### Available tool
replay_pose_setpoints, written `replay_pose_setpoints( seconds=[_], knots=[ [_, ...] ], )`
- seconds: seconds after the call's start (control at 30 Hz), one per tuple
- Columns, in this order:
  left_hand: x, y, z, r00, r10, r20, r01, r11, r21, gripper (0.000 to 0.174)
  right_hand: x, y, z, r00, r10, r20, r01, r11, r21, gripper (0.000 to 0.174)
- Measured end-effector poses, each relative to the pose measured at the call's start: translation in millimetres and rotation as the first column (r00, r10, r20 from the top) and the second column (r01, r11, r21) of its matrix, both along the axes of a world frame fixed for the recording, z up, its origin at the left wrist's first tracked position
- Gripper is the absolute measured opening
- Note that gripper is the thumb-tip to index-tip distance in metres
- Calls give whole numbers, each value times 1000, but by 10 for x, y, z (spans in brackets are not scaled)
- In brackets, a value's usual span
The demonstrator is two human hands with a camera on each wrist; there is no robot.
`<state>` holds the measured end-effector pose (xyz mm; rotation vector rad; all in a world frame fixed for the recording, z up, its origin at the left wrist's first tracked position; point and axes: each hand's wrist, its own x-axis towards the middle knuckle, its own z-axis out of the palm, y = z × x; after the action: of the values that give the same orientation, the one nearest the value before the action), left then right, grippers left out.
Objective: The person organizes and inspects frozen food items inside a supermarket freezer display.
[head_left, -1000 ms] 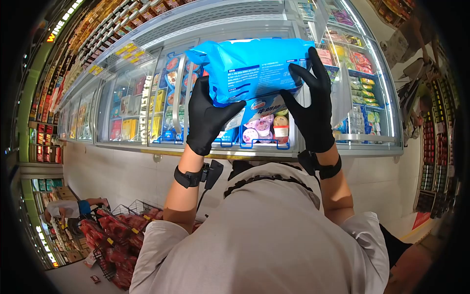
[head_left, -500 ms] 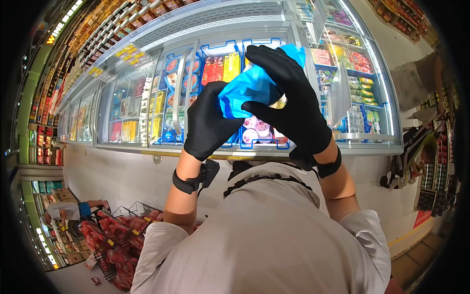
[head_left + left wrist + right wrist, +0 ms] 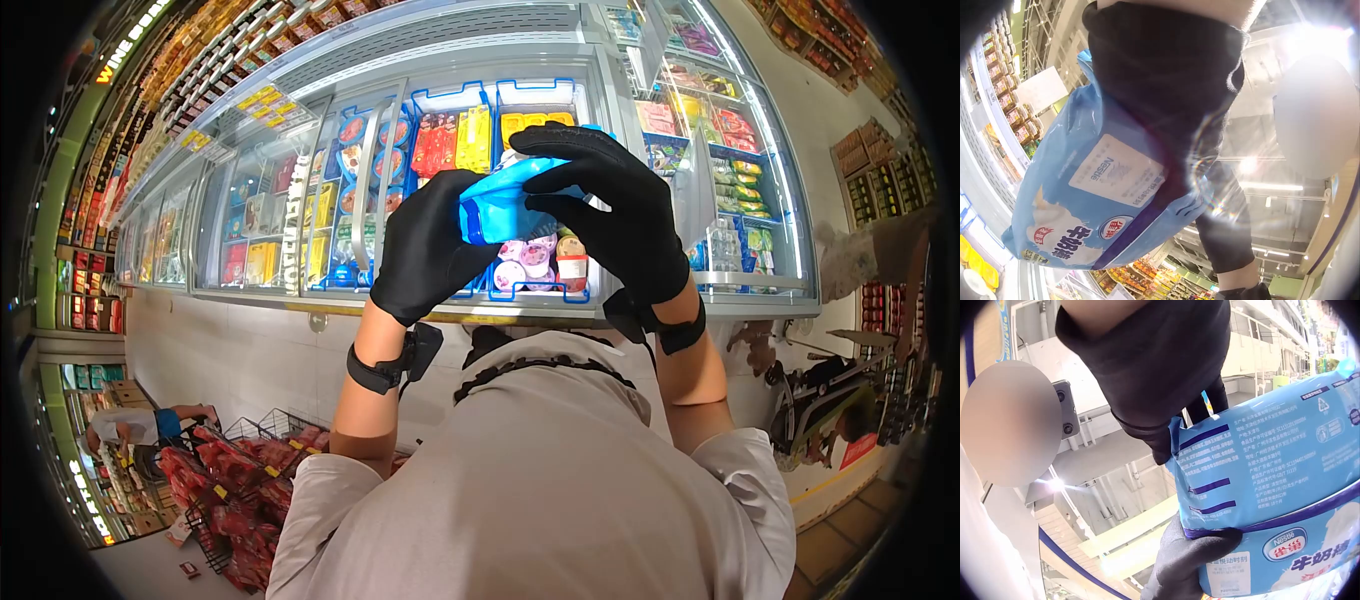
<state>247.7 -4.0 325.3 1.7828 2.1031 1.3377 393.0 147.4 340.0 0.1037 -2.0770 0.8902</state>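
A blue plastic bag [image 3: 505,205] with Nestlé print is held above the open freezer, turned with its narrow end facing me. My black-gloved left hand [image 3: 425,245] grips its left side, and the left thumb [image 3: 1213,540] lies along the printed panel in the right wrist view. Over the opposite side, my gloved right hand [image 3: 615,215] has its fingers bent around the edge of the bag. Small print covers one broad face of the bag [image 3: 1272,456] in the right wrist view; a white label [image 3: 1116,172] shows in the left wrist view.
Below the hands, the freezer [image 3: 450,310] holds blue wire baskets with ice cream tubs [image 3: 525,265], red packs [image 3: 436,145] and yellow packs [image 3: 473,138]. A sliding glass lid [image 3: 365,190] is to the left. Red-bagged goods [image 3: 230,490] fill a wire cart behind at lower left. People stand farther off.
The bag has turned from its broad printed side to its narrow end in the head view. My right hand has gone from spread fingers at the bag's right end to bent fingers over it.
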Motion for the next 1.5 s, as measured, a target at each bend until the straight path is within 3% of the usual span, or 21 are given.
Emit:
replay_pose_setpoints(
  seconds=[0.17, 0.23, 0.37, 0.47, 0.57, 0.63, 0.67, 0.87, 0.93, 0.97, 1.03, 1.07, 1.1, 1.17, 1.23, 1.3, 1.33, 1.37, 1.4, 1.43, 1.5],
  knots=[
    [35, -20, 2, 999, 44, -17, -45, 997, -57, 51, -82, -39, -60, 993, 58, -103, -71, 989, -131, 21],
    [58, -27, 30, 1000, 25, -14, -27, 981, -193, 61, -130, -55, -79, 986, 74, -148, -101, 977, -189, 21],
    [91, 7, -38, 1000, -5, -30, 2, 996, -85, 68, -159, -67, -110, 992, 25, -126, -52, 975, -217, 21],
    [112, 22, -45, 992, -54, 112, 61, 996, -60, 66, -271, -21, -189, 990, -17, -139, -6, 987, -162, 16],
    [187, 41, 3, 957, 36, 288, 10, 987, -159, 58, -302, -39, -236, 990, -43, -135, 22, 987, -160, 14],
    [212, 84, 11, 872, 269, 408, -165, 948, -272, 43, -309, -70, -234, 993, -59, -106, 41, 985, -165, 13],
    [179, 100, -70, 878, 231, 420, -182, 971, -153, 30, -301, -71, -249, 993, -83, -79, 71, 987, -145, 15],
    [141, 159, -178, 864, 273, 424, -290, 957, -24, 25, -363, -43, -356, 985, -145, -93, 129, 980, -154, 21],
    [132, 187, -226, 856, 285, 431, -342, 938, 59, 21, -367, -50, -405, 986, -145, -83, 125, 970, -209, 39],
    [61, 172, -233, 864, 286, 415, -340, 938, 63, 21, -363, -17, -552, 984, -146, -101, 122, 969, -213, 39],
    [-86, 108, -231, 688, 368, 625, -516, 854, 65, 18, -310, 104, -914, 951, -302, 70, 309, 942, -132, 58],
    [-102, 81, -236, 727, 363, 582, -489, 870, 68, 20, -278, 100, -901, 964, -239, 120, 259, 947, -192, 68],
    [-136, 67, -222, 730, 367, 577, -495, 866, 75, 20, -215, 143, -972, 949, -278, 149, 299, 943, -148, 64],
    [-206, 53, -195, 640, 145, 755, -484, 839, 249, 20, -104, 272, -1131, 929, -340, 145, 350, 936, -47, 64],
    [-191, 39, -37, 634, 139, 761, -510, 815, 276, 22, -69, 308, -1241, 901, -418, 116, 434, 873, -223, 62],
    [-367, -78, -153, 702, 161, 693, -432, 870, 236, 32, -60, 343, -1299, 894, -420, 157, 443, 880, -173, 63],
    [-361, -109, -83, 645, 28, 764, -352, 898, 265, 34, -63, 349, -1276, 961, -224, 166, 278, 806, -522, 65],
    [-409, -132, -126, 671, 120, 732, -384, 900, 204, 36, -84, 326, -1251, 995, -18, 96, 88, 593, -801, 66],
    [-399, -132, -118, 633, 32, 773, -351, 902, 251, 36, -84, 314, -1199, 987, 155, -34, -95, 405, -909, 67],
    [-378, -104, -84, 593, -64, 802, -314, 899, 304, 37, -49, 313, -1066, 954, 295, 46, -114, 502, -858, 63],
    [-427, -116, -140, 594, -98, 799, -268, 912, 311, 39, 1, 263, -1005, 936, 344, 76, -112, 495, -862, 57]
  ],
)
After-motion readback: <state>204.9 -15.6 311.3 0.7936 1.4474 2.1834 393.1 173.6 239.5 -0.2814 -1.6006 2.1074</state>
